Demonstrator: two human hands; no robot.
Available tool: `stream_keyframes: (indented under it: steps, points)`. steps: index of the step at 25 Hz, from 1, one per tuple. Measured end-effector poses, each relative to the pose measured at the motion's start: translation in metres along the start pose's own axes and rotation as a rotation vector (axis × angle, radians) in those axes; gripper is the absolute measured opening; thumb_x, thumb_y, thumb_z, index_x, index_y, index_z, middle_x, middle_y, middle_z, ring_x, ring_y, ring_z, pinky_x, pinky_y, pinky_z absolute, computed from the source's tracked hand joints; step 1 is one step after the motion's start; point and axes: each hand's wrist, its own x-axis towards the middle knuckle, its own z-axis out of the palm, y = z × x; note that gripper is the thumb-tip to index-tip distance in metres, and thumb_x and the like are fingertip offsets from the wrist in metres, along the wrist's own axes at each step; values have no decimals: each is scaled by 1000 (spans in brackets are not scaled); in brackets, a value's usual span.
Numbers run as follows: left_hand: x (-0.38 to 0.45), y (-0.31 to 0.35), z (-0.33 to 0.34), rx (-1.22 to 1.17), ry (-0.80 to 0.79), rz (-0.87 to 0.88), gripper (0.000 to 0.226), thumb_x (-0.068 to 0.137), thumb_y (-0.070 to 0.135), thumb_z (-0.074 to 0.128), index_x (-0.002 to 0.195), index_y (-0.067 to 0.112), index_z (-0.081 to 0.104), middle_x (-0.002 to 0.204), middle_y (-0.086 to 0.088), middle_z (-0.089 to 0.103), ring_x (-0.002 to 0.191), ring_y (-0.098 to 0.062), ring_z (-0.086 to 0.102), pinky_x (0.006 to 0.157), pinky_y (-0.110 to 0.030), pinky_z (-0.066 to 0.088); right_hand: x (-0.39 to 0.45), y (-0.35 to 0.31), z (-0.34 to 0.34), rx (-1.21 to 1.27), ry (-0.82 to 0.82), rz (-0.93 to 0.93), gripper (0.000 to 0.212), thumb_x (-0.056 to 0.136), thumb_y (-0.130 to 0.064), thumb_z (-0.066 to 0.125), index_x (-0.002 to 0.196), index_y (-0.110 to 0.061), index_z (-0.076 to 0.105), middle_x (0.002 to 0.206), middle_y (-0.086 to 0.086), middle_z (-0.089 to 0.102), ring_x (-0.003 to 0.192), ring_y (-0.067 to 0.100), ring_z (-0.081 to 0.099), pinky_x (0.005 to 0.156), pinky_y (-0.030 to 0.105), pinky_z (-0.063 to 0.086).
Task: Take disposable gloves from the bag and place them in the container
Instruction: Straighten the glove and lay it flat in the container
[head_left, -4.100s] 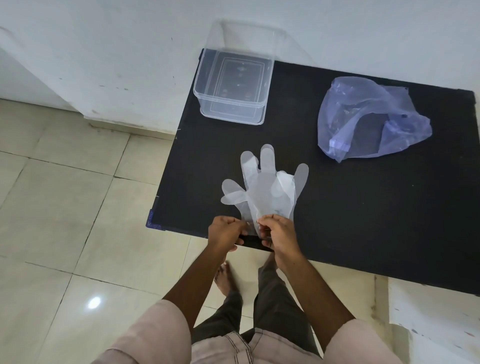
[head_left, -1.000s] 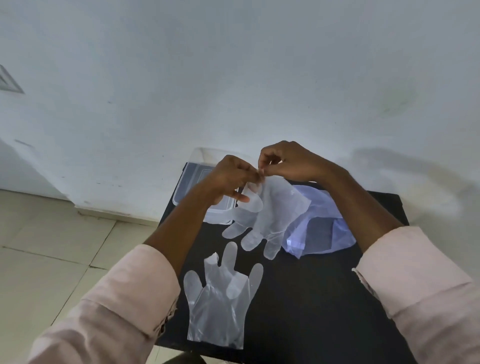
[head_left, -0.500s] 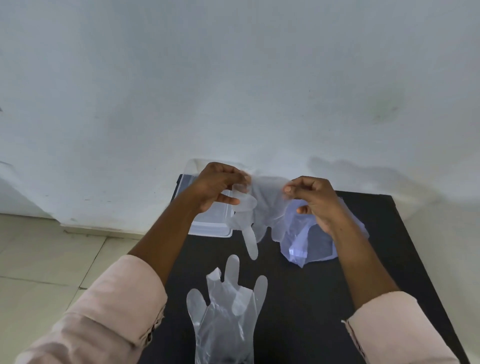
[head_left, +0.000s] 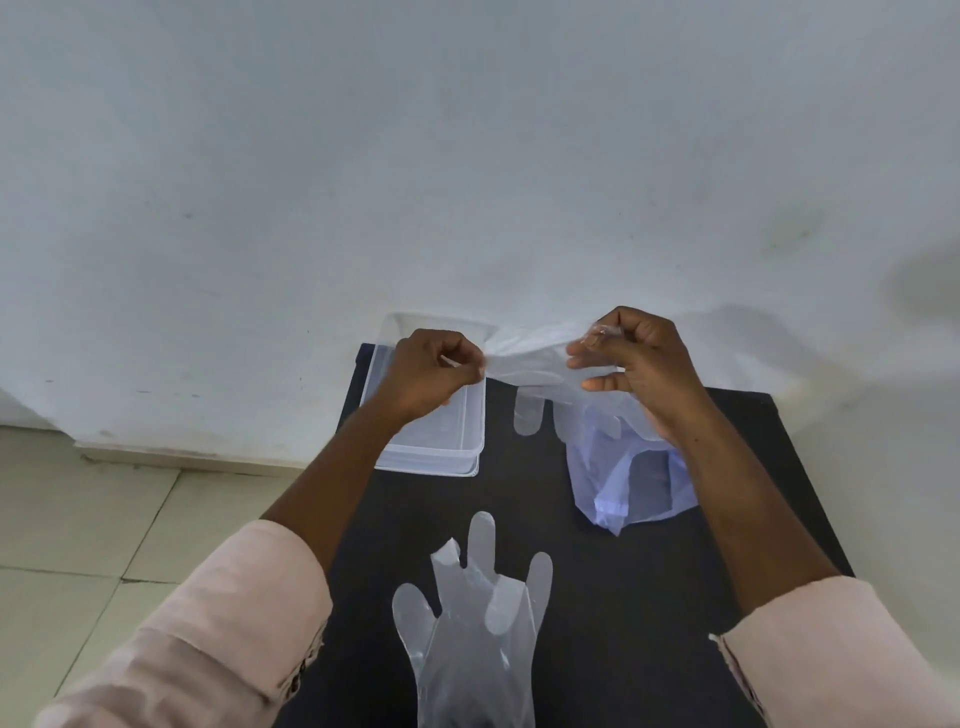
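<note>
A clear disposable glove (head_left: 535, 364) is stretched in the air between my left hand (head_left: 431, 371) and my right hand (head_left: 631, 361), both pinching its cuff, its fingers hanging down. My left hand is over the clear plastic container (head_left: 447, 452), which stands at the table's far left by the wall. The pale blue plastic bag (head_left: 623, 478) lies below my right hand. More clear gloves (head_left: 478, 639) lie flat on the table near its front edge.
The black table (head_left: 649, 597) stands against a white wall (head_left: 467, 156). Beige floor tiles (head_left: 78, 519) lie to the left, past the table's left edge. My pink sleeves fill the lower corners.
My hands have drawn further apart, pulling the held glove wider, and have risen slightly. The glove now spans from above the container to above the bag.
</note>
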Motion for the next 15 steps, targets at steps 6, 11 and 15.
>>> stream_keyframes:
  steps: [6, 11, 15]
  points:
    - [-3, -8, 22, -176, 71, -113, 24, 76, 38, 78, 90, 28, 61, 83, 0, 67, 78, -21, 67, 68, -38, 59, -2, -8, 7, -36, 41, 2, 9, 91, -8, 60, 90, 0, 59, 87, 11, 74, 82, 23, 75, 67, 30, 59]
    - [0, 1, 32, -286, 197, -215, 25, 83, 39, 71, 67, 22, 63, 67, -2, 69, 58, -16, 62, 64, -36, 58, -3, -14, 12, -48, 61, 3, 10, 91, -8, 60, 92, 2, 59, 91, 15, 74, 83, 23, 75, 71, 32, 59]
    - [5, 3, 30, -301, 188, -294, 19, 82, 28, 70, 66, 20, 64, 67, -1, 68, 60, -16, 63, 62, -30, 55, -3, -17, 13, -61, 65, -6, 18, 91, -10, 61, 96, 7, 58, 92, 16, 75, 84, 24, 75, 73, 33, 60]
